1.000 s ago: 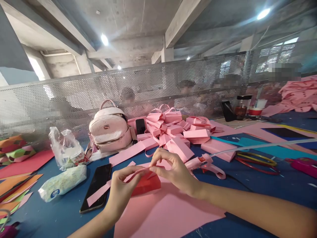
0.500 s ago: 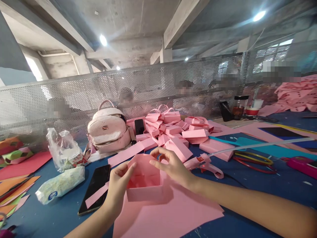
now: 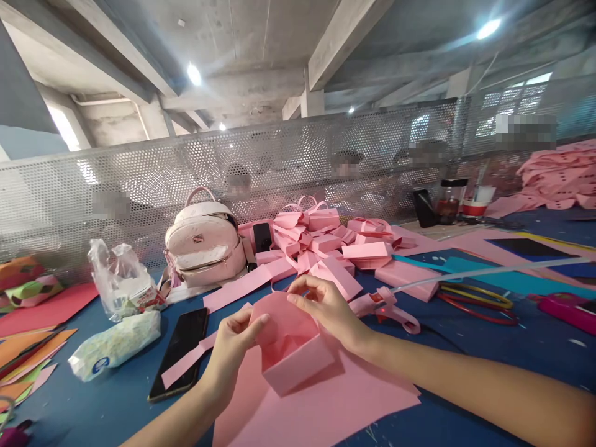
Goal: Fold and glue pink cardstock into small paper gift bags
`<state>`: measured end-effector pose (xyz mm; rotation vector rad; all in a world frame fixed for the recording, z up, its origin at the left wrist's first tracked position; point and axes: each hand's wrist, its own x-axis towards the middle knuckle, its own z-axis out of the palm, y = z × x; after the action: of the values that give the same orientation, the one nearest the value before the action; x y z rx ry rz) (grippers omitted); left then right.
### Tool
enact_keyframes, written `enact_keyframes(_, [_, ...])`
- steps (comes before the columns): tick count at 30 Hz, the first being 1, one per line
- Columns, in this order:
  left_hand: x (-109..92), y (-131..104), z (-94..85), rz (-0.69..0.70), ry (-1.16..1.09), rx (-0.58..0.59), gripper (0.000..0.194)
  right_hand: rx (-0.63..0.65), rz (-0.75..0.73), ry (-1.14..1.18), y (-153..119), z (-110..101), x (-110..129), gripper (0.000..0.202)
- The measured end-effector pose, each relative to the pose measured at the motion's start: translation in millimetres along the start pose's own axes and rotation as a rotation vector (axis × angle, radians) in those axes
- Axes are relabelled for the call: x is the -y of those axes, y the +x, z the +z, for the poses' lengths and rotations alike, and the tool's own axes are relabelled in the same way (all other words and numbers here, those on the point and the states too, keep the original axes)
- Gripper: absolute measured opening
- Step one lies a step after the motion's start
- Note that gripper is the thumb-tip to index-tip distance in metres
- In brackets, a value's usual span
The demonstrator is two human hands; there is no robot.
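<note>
A pink paper box, open at the top, is tilted above a flat pink sheet on the blue table. My left hand pinches the box's back flap at its left side, thumb on the inner face. My right hand grips the same flap at its upper right, the thumb inside and fingers curled behind. A pink paper strip lies across a black phone and runs toward my left wrist. Beyond my right hand rests a pink glue gun with a small red light.
A heap of pink paper boxes lies behind my hands, beside a pink backpack. On the left are a tissue pack and a plastic bag. A perforated metal screen borders the table's far side.
The box has turned and tipped, with its front wall now angled and a lower corner pointing toward me. Both hands have shifted slightly right with it, still gripping the flap.
</note>
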<state>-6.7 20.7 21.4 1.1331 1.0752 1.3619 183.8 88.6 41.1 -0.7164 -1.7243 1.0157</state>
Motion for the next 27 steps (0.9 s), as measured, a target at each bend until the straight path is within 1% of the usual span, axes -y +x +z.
enact_keyframes(3, [1.4,-0.4,1.5,-0.007,0.020,0.007,0.038,0.008,0.005,0.003,-4.8,3.1,2.8,0.017])
enact_keyframes(10, [-0.9,-7.5,5.6,0.007,0.043,0.004,0.033,0.021,-0.021,-0.009,-13.3,8.3,16.9,0.017])
enact_keyframes(14, [-0.9,-10.8,9.0,-0.006,0.034,-0.005,0.038,0.033,-0.045,0.016,-17.2,9.7,22.7,0.012])
enact_keyframes(20, [2.7,-11.6,12.9,-0.035,-0.001,-0.031,0.049,0.039,-0.080,-0.001,-18.9,10.8,23.7,0.008])
enact_keyframes(24, [6.9,-9.6,13.1,-0.050,-0.053,-0.043,0.045,0.034,-0.131,-0.028,-18.9,10.0,19.5,0.003])
enact_keyframes(27, [9.7,-7.9,11.5,-0.070,-0.057,-0.076,0.041,-0.002,-0.236,-0.088,-17.2,6.8,15.4,0.017])
